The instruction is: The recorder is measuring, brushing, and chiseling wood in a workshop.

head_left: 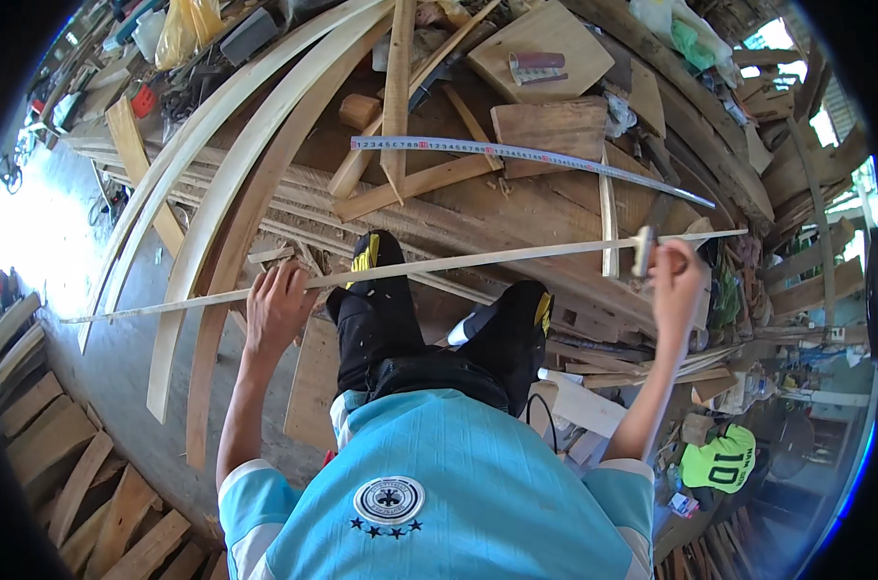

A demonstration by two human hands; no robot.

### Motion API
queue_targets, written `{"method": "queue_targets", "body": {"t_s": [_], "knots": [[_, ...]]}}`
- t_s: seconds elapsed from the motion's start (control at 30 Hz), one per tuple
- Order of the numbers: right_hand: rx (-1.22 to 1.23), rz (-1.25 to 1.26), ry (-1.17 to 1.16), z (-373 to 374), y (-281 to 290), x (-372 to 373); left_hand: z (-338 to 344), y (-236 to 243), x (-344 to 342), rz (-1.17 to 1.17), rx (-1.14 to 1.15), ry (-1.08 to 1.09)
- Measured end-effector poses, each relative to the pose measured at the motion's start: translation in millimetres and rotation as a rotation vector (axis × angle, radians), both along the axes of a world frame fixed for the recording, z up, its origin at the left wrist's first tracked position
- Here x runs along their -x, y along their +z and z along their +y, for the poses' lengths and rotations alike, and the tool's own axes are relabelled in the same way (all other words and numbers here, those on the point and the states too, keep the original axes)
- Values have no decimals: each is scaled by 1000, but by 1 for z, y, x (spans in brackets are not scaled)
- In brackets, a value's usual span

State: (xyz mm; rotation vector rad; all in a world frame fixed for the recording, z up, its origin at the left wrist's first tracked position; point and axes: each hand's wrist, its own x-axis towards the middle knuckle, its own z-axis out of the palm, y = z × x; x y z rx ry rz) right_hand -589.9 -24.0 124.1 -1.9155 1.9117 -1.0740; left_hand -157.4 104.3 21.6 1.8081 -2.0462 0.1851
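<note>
A long thin wooden strip (477, 259) runs across in front of me, over my knees, rising slightly to the right. My left hand (279, 307) is closed over it left of my legs, with the strip passing under the fingers. At the strip's right part, my right hand (677, 275) is closed around a short hammer-like tool (644, 251). Its pale end meets or overlaps the strip; blur hides its exact kind. Beyond the strip, a metal ruler (535, 155) lies across wood pieces. A narrow upright-looking batten (609, 217) passes behind the strip near the tool.
Long curved boards (231, 179) arch over the left side. A stack of planks (294, 184) lies ahead, with a wooden block (359, 111) and a flat board (545, 53) on it. More cut timber (100, 483) stands lower left. A person in a bright green shirt (717, 459) is at lower right.
</note>
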Motion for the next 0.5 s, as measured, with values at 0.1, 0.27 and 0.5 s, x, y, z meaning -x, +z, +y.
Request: {"method": "queue_targets", "body": {"t_s": [0.1,0.27,0.5], "knots": [[-65,26,-80,-9,2,20,-1,7,10,-39,-79,-27],[-8,196,231,19,-22,-63,-8,-20,25,51,-22,-51],[-607,-795,676,48,-42,-190,-29,-26,62,62,72,-68]]}}
